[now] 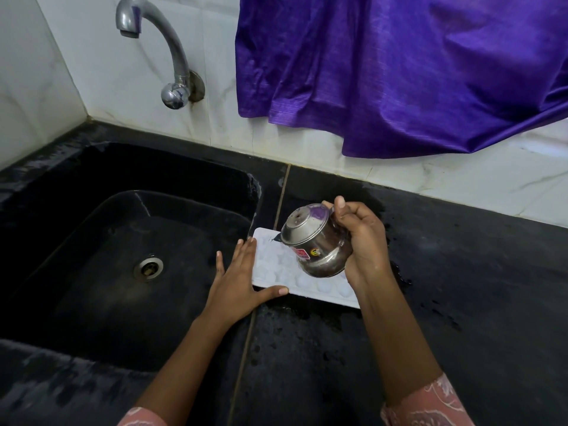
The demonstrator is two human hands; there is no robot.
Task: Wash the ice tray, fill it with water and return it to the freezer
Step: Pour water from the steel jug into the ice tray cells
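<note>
A white ice tray (pixel 276 265) lies flat on the black counter just right of the sink, its round cells facing up. My left hand (pixel 238 278) rests flat against the tray's left end, fingers spread, thumb along its near edge. My right hand (pixel 359 238) grips the handle of a small steel pot (pixel 313 244), which is tipped sharply toward the left over the tray. The pot's mouth points down at the tray's far left cells. The pot hides the tray's middle.
A black sink (pixel 92 241) with a steel drain (pixel 148 268) sits at the left. A chrome tap (pixel 172 56) juts from the white tiled wall above it, with no water running. A purple cloth (pixel 399 72) hangs at the upper right. The counter (pixel 461 287) is wet in patches.
</note>
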